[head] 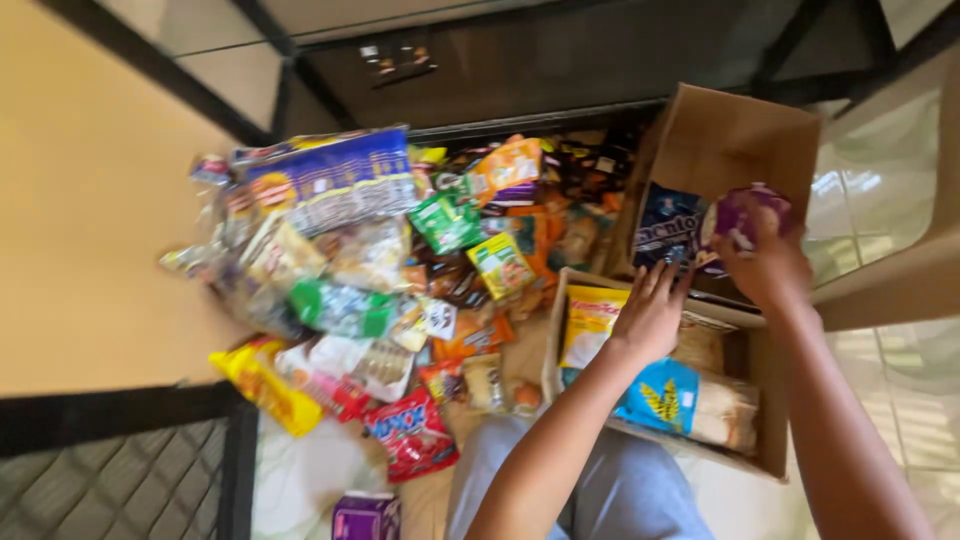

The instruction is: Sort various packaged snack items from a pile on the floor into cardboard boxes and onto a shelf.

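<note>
My right hand (765, 262) grips a purple and white snack packet (742, 213) over the far end of an open cardboard box (770, 450). Flat and with fingers spread, my left hand (652, 312) rests on the packets inside that box. Under it lie a yellow packet (590, 318), a blue packet with a yellow print (662, 395) and a clear bag of pale contents (722, 410). A dark blue packet (665, 228) stands upright at the box's far end, against the raised flap (730, 135).
A big heap of snack packets (400, 280) covers the floor to the left, with a large blue and yellow bag (335, 180), a red packet (412, 432) and a yellow one (262, 385). A purple carton (365, 517) lies near my grey-clad knee (620, 490). Black metal frames (130, 405) border the area.
</note>
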